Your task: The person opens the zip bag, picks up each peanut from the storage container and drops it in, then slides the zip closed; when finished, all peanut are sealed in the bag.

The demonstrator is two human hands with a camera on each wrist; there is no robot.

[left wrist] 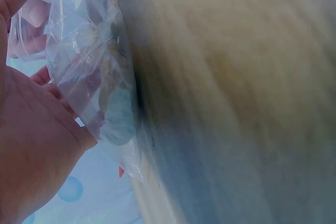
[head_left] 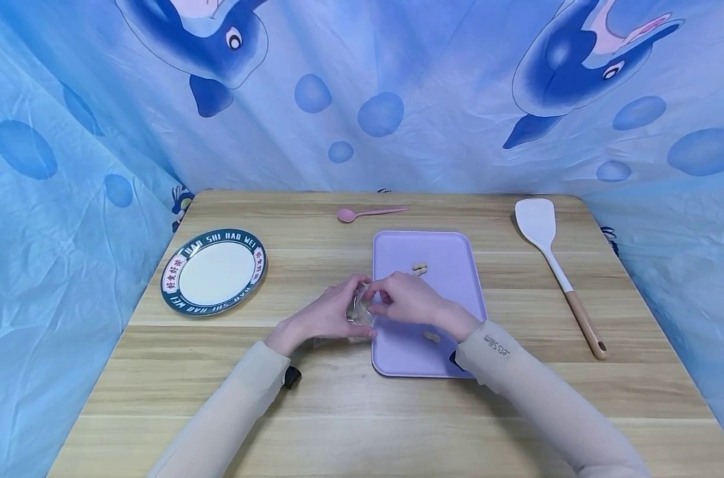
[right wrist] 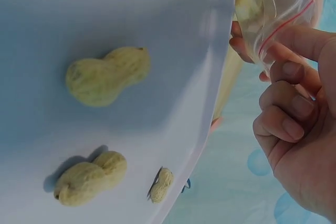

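Note:
A clear zip bag [head_left: 362, 307] with a red zip line is held between both hands over the left edge of the lilac tray [head_left: 421, 365]. My left hand [head_left: 332, 311] grips the bag around its open end, thumb on the near side and fingers beyond. Pale, tan contents [left wrist: 113, 85] show through the plastic in the left wrist view. At the mouth of the bag, my right hand [head_left: 406, 297] pinches the plastic by the zip line, other fingers curled. On the tray lie peanuts in their shells, two together [head_left: 419, 268] toward the back and one [head_left: 432, 337] nearer the front.
To the left sits a round plate [head_left: 218, 273] with a dark green, lettered rim. A pink spoon [head_left: 362, 213] lies behind the tray. On the right rests a white spatula [head_left: 543, 232] with a wooden handle. A blue patterned curtain [head_left: 362, 79] hangs behind the wooden table [head_left: 350, 438].

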